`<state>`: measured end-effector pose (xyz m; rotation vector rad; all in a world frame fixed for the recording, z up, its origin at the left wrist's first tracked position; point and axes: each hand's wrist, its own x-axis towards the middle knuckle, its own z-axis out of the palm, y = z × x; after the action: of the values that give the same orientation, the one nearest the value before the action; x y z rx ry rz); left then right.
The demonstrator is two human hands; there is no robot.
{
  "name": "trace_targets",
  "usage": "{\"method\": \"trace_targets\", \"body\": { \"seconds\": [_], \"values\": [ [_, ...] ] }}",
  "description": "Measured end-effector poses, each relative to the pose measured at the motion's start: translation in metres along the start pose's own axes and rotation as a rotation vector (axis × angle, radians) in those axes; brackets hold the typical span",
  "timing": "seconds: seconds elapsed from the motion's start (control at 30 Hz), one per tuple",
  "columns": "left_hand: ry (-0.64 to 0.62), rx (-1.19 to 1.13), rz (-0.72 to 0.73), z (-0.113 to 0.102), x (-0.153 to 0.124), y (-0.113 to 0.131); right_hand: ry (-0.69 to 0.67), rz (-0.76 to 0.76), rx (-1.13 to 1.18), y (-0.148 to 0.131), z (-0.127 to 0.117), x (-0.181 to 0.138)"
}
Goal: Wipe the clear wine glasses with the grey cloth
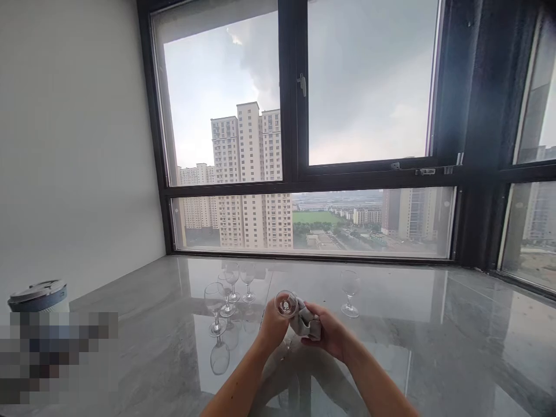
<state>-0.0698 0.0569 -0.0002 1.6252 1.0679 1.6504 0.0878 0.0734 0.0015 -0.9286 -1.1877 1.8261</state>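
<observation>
My left hand is closed round a small stemmed wine glass, held sideways with its round foot facing me. My right hand grips a grey cloth that is pressed against the glass's bowl. Both hands hover above a glossy grey marble counter. Several more empty wine glasses stand upright in a cluster to the left of my hands. A single wine glass stands apart to the right, behind my right hand.
A large dark-framed window runs along the back of the counter, with tower blocks outside. A white wall bounds the left side. A round grey-lidded container sits at the far left, above a blurred patch.
</observation>
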Motion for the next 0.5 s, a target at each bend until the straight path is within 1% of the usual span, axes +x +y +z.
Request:
{"method": "trace_targets", "body": {
  "seconds": [0.1,0.17,0.2,0.3,0.5],
  "values": [
    [0.001,0.029,0.040,0.000,-0.001,0.004,-0.099,0.119,0.090,-0.002,0.003,-0.005],
    [-0.001,0.042,0.051,0.000,-0.001,0.005,-0.144,0.140,0.142,-0.002,0.006,-0.007],
    [-0.003,0.050,0.056,-0.001,-0.001,0.005,-0.146,0.133,0.166,-0.002,0.006,-0.007],
    [0.000,0.083,0.074,0.000,-0.001,0.002,-0.074,0.064,0.213,-0.001,0.007,-0.002],
    [-0.037,0.115,0.083,0.001,-0.001,-0.004,0.172,-0.126,0.149,0.000,0.005,0.004]
  ]
}}
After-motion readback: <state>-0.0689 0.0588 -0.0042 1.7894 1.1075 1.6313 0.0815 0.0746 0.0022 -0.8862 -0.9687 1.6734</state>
